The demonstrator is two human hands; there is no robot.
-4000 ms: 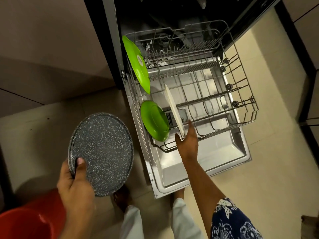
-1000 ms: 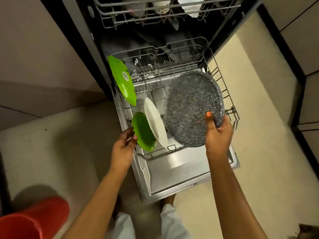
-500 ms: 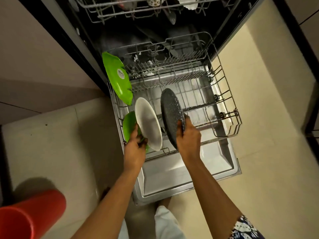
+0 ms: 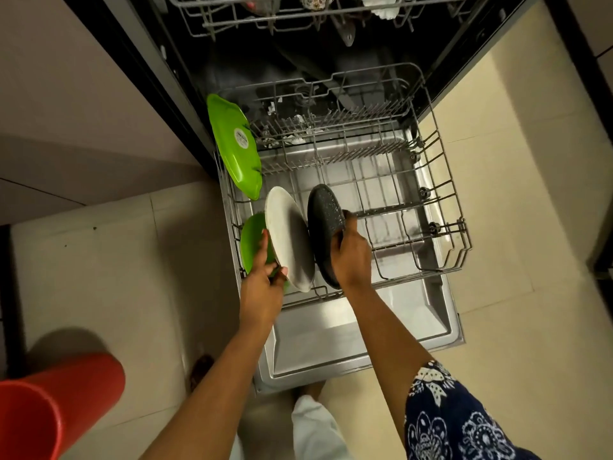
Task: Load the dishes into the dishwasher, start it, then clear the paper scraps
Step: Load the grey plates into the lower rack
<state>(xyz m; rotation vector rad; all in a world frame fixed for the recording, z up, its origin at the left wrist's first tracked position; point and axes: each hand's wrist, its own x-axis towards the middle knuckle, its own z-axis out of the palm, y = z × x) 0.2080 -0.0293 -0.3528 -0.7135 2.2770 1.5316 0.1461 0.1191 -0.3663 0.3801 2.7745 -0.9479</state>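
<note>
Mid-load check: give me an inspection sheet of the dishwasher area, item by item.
Surface: lower rack pulled out over the open door.
Job's things: leaf-shaped green plate, round green plate, white plate, speckled plate, all on edge at the rack's left.
Clutter: small white bits among the rear tines, unidentifiable.
Hands: left hand pinches the white plate's rim; right hand grips the speckled plate.
Cables: nothing seen.
Surroundings: upper rack above; red bucket on the tiled floor.

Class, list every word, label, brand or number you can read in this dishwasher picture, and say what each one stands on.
On the large green plate, a round white sticker: the print is too blurred to read.
Nothing else in view carries readable text.
</note>
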